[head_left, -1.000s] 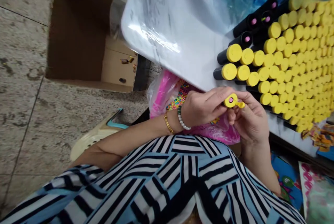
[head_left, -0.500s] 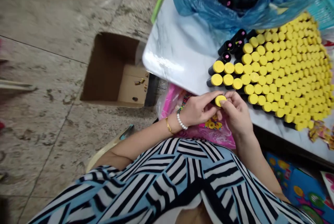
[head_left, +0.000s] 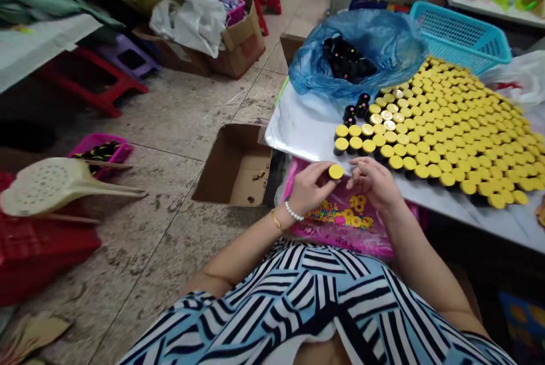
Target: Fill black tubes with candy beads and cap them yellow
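My left hand (head_left: 310, 188) is closed on a small black tube with a yellow cap (head_left: 336, 171), held just off the near edge of the white table (head_left: 302, 126). My right hand (head_left: 374, 182) hovers right beside it, fingers loosely curled and apart, holding nothing I can see. On the table stands a large block of yellow-capped tubes (head_left: 451, 126). A few uncapped black tubes (head_left: 355, 109) stand at its far left corner. A blue plastic bag (head_left: 361, 53) behind them holds more black tubes.
An open cardboard box (head_left: 234, 166) sits on the floor left of the table. A pink bag with coloured beads (head_left: 340, 217) lies in my lap area. A blue basket (head_left: 460, 36) stands at the back. Red and purple stools, boxes and bags crowd the floor at left.
The view has tilted up, showing the room. The yellow cap is now on the tube in my left hand, and my right hand has let go and drawn slightly away.
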The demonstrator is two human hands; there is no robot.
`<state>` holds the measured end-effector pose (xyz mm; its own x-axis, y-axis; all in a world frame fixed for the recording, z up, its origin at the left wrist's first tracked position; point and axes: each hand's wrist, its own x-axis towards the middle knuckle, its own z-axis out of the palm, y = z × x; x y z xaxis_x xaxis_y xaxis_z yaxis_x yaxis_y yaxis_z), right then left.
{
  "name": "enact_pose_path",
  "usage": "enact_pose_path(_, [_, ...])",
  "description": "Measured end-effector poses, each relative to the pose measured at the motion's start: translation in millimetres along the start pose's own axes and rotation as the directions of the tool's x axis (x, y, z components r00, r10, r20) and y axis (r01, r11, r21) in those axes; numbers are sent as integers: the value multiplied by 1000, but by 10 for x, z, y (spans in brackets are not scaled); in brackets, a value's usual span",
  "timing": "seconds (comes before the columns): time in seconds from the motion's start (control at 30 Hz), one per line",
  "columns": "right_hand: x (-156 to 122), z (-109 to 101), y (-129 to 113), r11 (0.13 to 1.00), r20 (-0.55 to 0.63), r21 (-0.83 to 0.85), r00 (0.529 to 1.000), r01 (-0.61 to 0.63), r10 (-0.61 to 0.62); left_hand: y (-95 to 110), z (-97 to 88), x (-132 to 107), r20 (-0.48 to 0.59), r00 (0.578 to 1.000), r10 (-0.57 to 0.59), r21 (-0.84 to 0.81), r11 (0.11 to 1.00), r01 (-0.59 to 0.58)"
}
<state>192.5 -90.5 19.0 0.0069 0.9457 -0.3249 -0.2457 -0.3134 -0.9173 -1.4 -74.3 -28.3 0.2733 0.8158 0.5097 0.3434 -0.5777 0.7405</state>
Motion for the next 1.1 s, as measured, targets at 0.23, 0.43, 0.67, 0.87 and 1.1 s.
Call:
enact_pose_path(0.23, [-446,-138,174,957,36,-290,999,1,10,-165,-468,353,-201,976,-88,146,982,119])
enact_pose_path(0.43, [-522,-296,485,957,-74,-286,997,-49,29,-660,-517,1187,-92,979,-183,301,932,202])
enact_pose_path(0.67, [-525,-320,539,958,-59,-277,997,-66,52,-712,-348,1657,313,929,-195,414,909,51])
enact_pose_path(0.87, [-491,-382,579,952,-111,-292,992,-95,65,-475,-454,1877,280,946,-165,444,896,25])
enact_pose_path(1.1, [-429,-292,600,955,-55,-289,997,-71,57,-222,-171,2171,478,872,109,404,853,-329])
